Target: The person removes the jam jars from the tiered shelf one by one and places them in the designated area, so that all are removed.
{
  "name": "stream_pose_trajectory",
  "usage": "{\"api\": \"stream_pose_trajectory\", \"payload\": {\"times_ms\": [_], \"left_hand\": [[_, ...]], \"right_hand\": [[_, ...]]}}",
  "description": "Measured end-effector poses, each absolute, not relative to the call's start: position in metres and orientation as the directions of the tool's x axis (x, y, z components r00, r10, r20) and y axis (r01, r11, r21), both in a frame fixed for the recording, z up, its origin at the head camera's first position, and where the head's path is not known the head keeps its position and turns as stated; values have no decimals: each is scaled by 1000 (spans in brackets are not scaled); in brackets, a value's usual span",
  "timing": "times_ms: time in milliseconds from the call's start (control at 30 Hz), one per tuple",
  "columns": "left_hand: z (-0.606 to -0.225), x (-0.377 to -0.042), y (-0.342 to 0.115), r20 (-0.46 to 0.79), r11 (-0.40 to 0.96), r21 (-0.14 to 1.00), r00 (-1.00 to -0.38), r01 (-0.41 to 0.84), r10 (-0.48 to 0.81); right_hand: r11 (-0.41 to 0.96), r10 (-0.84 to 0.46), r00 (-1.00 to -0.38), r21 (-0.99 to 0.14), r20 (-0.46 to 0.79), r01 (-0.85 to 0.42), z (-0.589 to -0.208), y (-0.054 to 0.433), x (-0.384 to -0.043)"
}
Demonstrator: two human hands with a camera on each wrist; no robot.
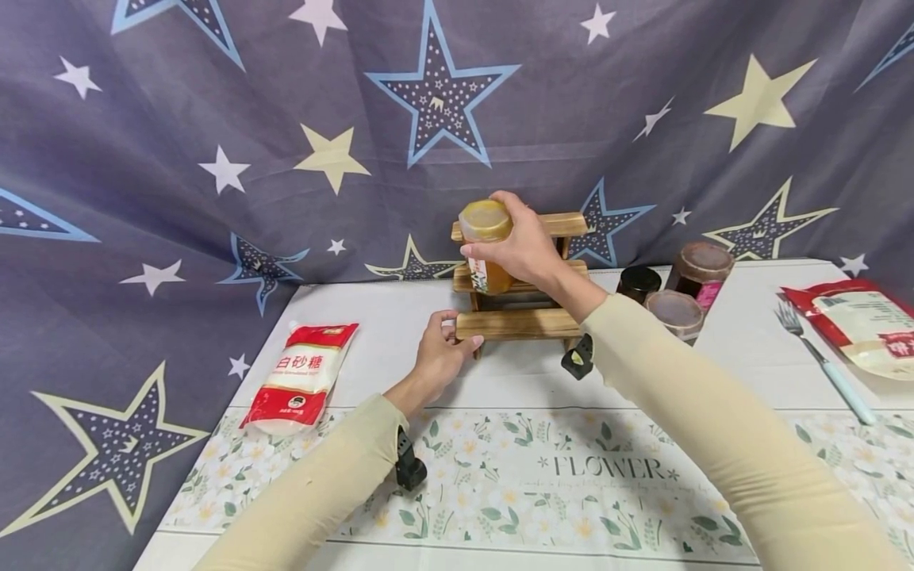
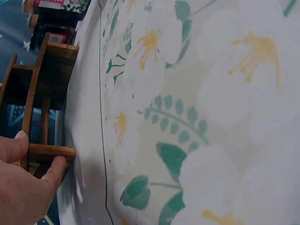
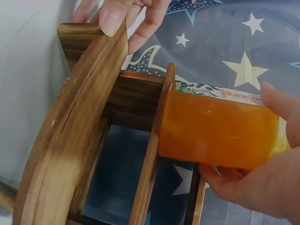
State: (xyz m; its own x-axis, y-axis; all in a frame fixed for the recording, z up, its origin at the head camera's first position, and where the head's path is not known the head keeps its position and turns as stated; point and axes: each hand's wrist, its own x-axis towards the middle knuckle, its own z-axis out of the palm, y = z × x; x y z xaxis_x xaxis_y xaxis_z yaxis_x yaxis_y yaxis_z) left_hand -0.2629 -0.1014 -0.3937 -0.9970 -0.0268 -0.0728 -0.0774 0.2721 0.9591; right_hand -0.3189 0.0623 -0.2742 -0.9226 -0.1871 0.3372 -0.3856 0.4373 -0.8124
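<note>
My right hand point(image 1: 524, 242) grips a jar of amber contents point(image 1: 493, 266) near its yellow lid point(image 1: 485, 218). In the right wrist view the jar point(image 3: 215, 129) shows a flowered label, and its base is right at the middle tier of a small three-tier wooden rack point(image 1: 521, 323). My left hand point(image 1: 441, 353) holds the left end of the rack's lowest tier. From the left wrist view, the thumb and a finger of that hand point(image 2: 28, 187) lie on either side of the rack's end board point(image 2: 51, 150).
Right of the rack stand a black-lidded jar point(image 1: 639, 281), a dark jar with a pink label point(image 1: 703, 274) and another lidded jar point(image 1: 674, 312). A fork point(image 1: 821, 361) and a red-and-white packet point(image 1: 860, 325) lie farther right. At left is a sugar bag point(image 1: 300, 377). Behind hangs a starry curtain point(image 1: 543, 119).
</note>
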Motion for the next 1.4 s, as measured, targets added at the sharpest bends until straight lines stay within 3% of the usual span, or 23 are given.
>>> {"api": "stream_pose_trajectory", "payload": {"times_ms": [567,1100,1400], "left_hand": [[-393,-262,-102,-78,288,954,-997,-80,-19],[-393,-262,-101,-81,278,957,-996,-86,-28],[-392,-262,-99,-84,277,957,-996,-88,-24]], "right_hand": [[369,-147,-914,-836,378,-405,-261,84,-293],[380,-26,-952,-878,304,-291,-218,189,-244],[435,87,-955,-873,282,-218,-217,251,-227]]}}
